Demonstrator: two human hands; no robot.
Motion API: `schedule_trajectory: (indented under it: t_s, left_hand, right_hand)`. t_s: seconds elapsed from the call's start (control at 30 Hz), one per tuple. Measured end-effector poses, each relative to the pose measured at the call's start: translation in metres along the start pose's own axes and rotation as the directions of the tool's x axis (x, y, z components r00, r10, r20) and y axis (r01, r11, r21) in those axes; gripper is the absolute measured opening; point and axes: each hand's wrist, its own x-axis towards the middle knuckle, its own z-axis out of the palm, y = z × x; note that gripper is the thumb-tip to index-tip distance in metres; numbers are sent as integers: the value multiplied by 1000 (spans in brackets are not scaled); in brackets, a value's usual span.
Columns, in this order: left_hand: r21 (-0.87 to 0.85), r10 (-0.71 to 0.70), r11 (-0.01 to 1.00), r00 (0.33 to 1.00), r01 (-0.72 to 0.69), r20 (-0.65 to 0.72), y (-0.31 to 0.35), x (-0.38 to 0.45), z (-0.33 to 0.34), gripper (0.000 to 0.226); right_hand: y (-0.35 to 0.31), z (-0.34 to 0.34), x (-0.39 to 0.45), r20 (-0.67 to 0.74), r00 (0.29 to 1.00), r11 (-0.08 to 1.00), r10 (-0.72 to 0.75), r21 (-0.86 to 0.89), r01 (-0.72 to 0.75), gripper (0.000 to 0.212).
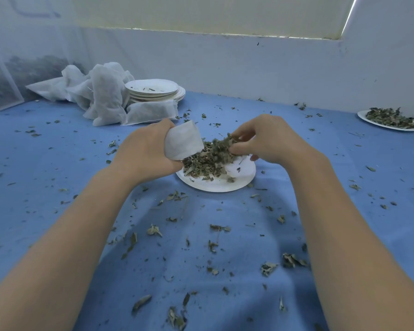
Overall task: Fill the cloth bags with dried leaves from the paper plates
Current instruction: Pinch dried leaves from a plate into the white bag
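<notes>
Blue cloth on the bench [58, 163] is strewn with leaf crumbs. Over the paper plate [221, 185], a cloth bag [183, 140] is gripped by the left hand [144, 151]; dried leaves [208, 158] are pinched by the right hand's [270, 142] curled fingers [240, 148].

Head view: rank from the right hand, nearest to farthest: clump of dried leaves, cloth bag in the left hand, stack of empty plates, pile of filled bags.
From the right hand:
1. Clump of dried leaves, pinched in its fingers.
2. Cloth bag, just left, gripped by the left hand.
3. Stack of empty plates, far back left.
4. Pile of filled bags, farther left still.
</notes>
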Motion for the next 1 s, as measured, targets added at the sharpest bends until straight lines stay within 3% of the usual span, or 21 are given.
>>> schedule_trajectory:
  t_s: [0.2, 0.63, 0.8, 1.0]
  left_hand:
    - [18, -4, 1000, 1000, 4, 13, 1, 0, 0, 40]
    - [-7, 92, 996, 995, -93, -44, 11, -1, 7, 45]
    - [-34, 84, 996, 994, -86, -68, 10, -1, 7, 43]
    - [-94, 89, 991, 993, -96, -82, 10, 0, 7, 42]
  right_hand:
    - [-7, -6, -4, -21, 999, 988, -47, 148, 49, 17]
    - [-34, 15, -4, -32, 951, 948, -308, 79, 309, 22]
    - [-35, 13, -7, 23, 946, 919, -324, 244, 309, 30]
    - [-41, 18, -7, 43, 946, 924, -320, 236, 302, 21]
